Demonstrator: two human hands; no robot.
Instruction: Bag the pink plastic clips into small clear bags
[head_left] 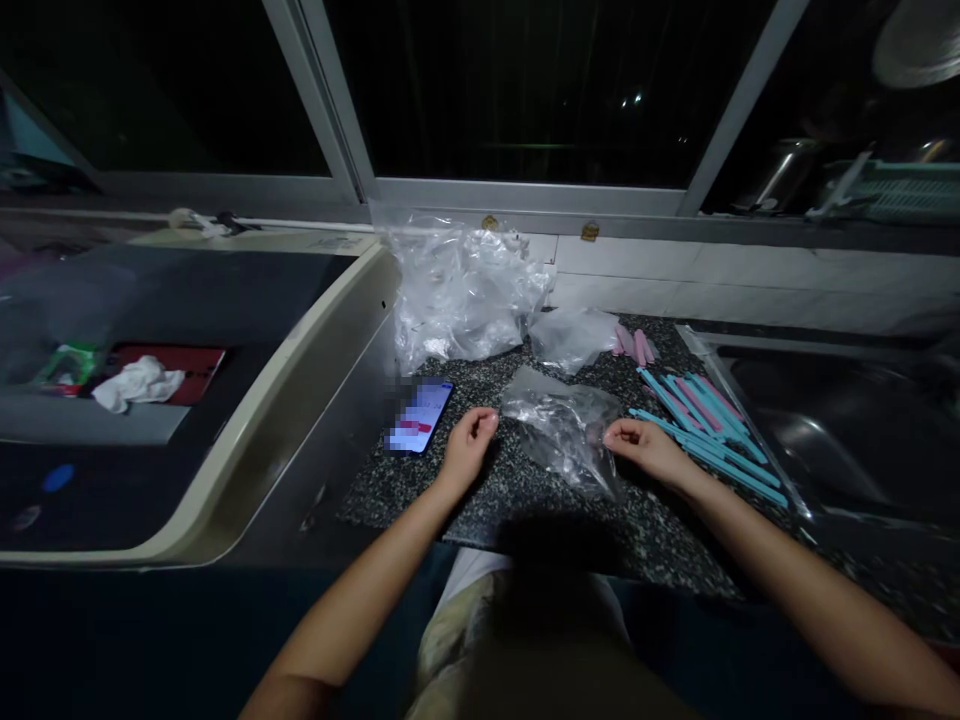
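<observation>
Right hand pinching the clear plastic bag at its edge, prob to steady it; left hand just beside, grip pressed together.

The bag is clear, thin plastic, wrinkled and shiny in places. It lies loosely crumpled on the dark speckled surface, between the left hand and the right hand, its right side at the latter's fingertips.
</observation>
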